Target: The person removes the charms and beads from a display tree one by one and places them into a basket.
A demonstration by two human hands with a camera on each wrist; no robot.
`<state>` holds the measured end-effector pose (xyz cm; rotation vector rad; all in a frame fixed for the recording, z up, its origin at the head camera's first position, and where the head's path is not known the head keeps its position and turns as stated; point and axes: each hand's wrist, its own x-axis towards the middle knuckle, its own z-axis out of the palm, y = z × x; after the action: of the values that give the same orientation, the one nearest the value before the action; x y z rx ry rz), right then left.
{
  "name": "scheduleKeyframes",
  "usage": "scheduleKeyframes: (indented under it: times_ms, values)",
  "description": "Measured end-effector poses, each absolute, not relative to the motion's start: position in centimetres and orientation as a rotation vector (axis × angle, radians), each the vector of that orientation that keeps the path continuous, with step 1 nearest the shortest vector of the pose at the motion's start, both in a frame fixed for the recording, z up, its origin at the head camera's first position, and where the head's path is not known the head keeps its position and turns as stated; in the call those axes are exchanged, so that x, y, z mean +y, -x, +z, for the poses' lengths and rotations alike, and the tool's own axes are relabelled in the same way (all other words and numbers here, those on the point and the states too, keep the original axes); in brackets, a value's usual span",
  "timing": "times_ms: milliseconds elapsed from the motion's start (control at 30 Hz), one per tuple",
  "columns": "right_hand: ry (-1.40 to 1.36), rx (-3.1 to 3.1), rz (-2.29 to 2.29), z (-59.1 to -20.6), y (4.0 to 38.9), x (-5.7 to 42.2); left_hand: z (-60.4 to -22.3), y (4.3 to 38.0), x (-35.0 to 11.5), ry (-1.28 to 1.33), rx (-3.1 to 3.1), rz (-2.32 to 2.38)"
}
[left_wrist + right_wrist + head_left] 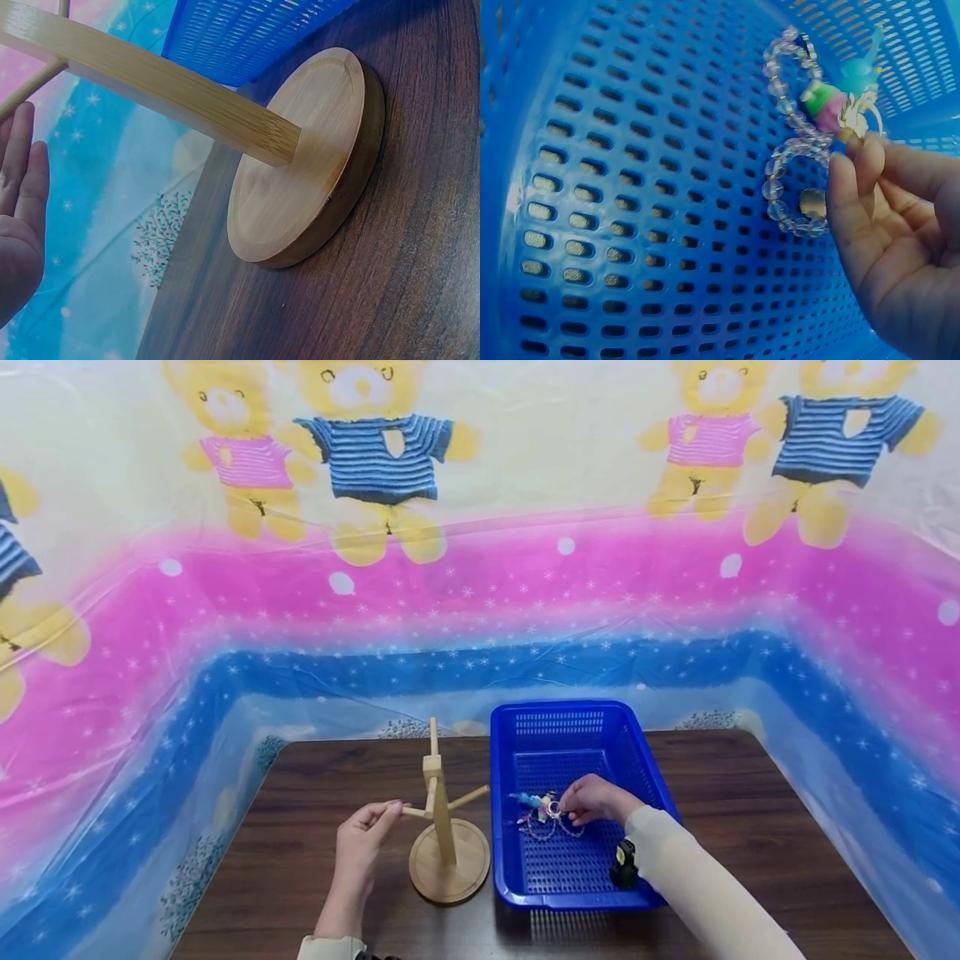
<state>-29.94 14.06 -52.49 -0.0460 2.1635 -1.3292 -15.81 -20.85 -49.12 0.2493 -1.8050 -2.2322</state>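
A wooden stand [442,827] with a round base and several pegs stands upright on the table. My left hand [362,842] pinches the tip of its left peg [416,812] between thumb and forefinger. In the left wrist view, only part of the left hand [19,202] shows beside a peg. My right hand [598,800] reaches into the blue basket [504,860] and pinches a keychain [853,116] by its metal ring and clasp. Pink-green and teal charms sit by the clasp. Clear beaded bracelets [775,189] lie against the charms and fingertips; whether they are joined is unclear.
The basket stands just right of the stand on the dark wooden table [300,868]. A black wrist device [623,864] shows by the right cuff. Patterned cloth with bears [382,456] hangs around the table's back and sides.
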Motion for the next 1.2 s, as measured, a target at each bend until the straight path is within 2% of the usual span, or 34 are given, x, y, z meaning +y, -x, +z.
scheduleKeyframes:
  times_ms: [300, 1200]
  values:
    - [0.17, 2.157, -1.226, -52.96, 30.2, 13.44, -49.11, 15.93, -20.81, -0.237, -1.796, -2.241]
    - [0.115, 2.229, -1.202, -53.04, 30.1, 13.68, -48.98, 15.73, -20.69, -0.222, -1.77, -2.256]
